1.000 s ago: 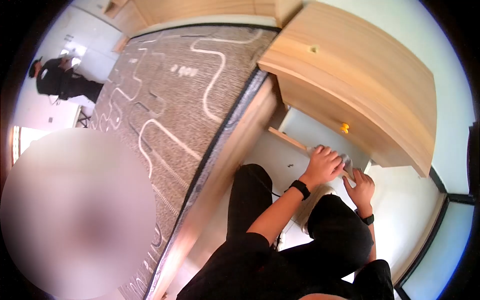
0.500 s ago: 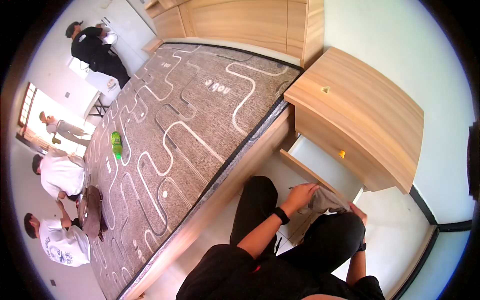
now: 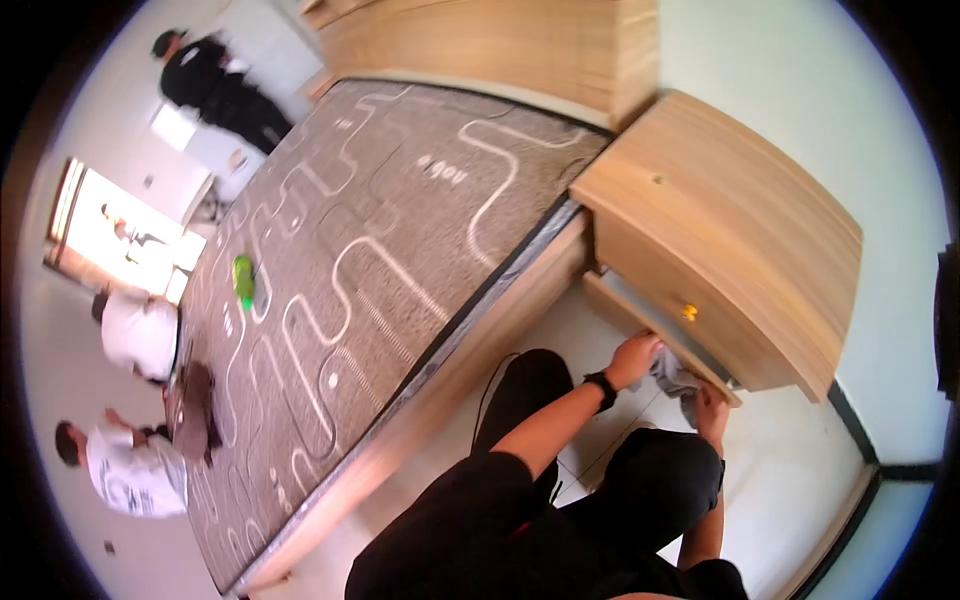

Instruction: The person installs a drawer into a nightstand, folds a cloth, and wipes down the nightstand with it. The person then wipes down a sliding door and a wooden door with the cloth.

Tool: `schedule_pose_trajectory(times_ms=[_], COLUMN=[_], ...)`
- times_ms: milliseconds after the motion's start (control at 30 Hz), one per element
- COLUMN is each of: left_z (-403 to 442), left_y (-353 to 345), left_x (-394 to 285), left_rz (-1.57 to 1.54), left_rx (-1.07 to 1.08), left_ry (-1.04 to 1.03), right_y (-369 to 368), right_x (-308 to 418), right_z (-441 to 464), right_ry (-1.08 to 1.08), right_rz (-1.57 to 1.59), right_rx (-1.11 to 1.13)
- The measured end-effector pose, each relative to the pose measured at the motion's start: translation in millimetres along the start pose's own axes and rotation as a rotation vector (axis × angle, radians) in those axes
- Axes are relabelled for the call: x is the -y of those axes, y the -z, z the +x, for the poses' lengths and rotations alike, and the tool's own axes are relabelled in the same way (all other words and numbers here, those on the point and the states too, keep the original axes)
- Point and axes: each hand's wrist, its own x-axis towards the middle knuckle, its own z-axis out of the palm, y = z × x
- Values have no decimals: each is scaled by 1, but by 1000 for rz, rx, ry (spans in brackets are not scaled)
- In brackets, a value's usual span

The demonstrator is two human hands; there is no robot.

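Note:
A grey cloth (image 3: 676, 378) hangs crumpled between my two hands, against the front of the lower drawer (image 3: 622, 308) of a wooden nightstand (image 3: 740, 215). My left hand (image 3: 636, 361) is closed on the cloth's left end, at the drawer front's top edge. Lower and to the right, my right hand (image 3: 711, 412) grips the cloth's other end near the drawer's right corner. The drawer stands partly pulled out, with a narrow gap above it. A small yellow knob (image 3: 690, 313) sits on the upper drawer.
A bed with a brown patterned mattress (image 3: 400, 200) lies to my left, a green bottle (image 3: 243, 281) on it. At the far side are a brown bag (image 3: 192, 410) and two people in white shirts (image 3: 135, 475). A person in black (image 3: 215, 85) stands further back.
The drawer has slid inward, so less of its inside shows. Both hands and the cloth have moved up from near my knee to the drawer front.

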Motion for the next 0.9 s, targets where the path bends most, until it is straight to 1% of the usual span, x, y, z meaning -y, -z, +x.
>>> schedule_pose_trajectory(times_ms=[33,67,100,133,167,200,233,267,300,333,400,433,467,500,533,600,633,667,700,733,767,833,867,900], left_z=[8,8,14,13,8,3,-1,-5,-11,-15,-19,-18,-13,-7,0,19,30,41,49,61,77,97,100,100], left_y=[-7,7,23,32,39,47,57,69,77,86,99,108,117,125,133,163,174,184,192,194,189,169,158,154], left_x=[7,1,-18,-35,-41,-45,-46,-48,-47,-47,-51,-58,-67,-76,-84,-117,-131,-145,-154,-158,-160,-156,-149,-150], left_rz=[-1,8,26,32,33,-1,-35,-33,-99,-164,-200,-189,-176,-189,-188,-155,-151,-111,-71,-68,2,125,129,213], left_rx=[-26,-46,61,174,166,146,128,121,107,92,102,67,30,15,11,-82,-83,-145,-207,-206,-232,-284,-292,-360], left_ry=[-39,-11,9,32,43,10,-25,-21,-134,-247,-204,-318,-432,-502,-495,-678,-675,-744,-810,-805,-765,-649,-649,-651], right_y=[3,11,15,23,33,39,43,46,51,55,73,79,85,90,92,92,94,102,114,125,135,145,140,133], right_x=[2,8,12,18,33,48,51,50,53,58,75,86,98,107,113,120,110,125,131,137,155,194,193,188], right_z=[7,14,16,14,10,6,0,-8,-13,-14,-19,-20,-17,-12,-6,5,8,18,29,39,54,79,81,81], right_ry=[40,71,164,52,-52,-157,-151,-197,-245,-242,-304,-306,-175,-42,-40,317,334,532,623,714,715,717,725,641], right_rz=[9,19,-1,76,127,180,184,233,278,278,220,222,156,90,89,-81,-142,-182,-255,-326,-321,-577,-574,-534], right_rx=[5,-1,-27,26,27,19,21,28,37,44,128,135,72,11,19,-351,-424,-568,-587,-606,-604,-524,-527,-522])
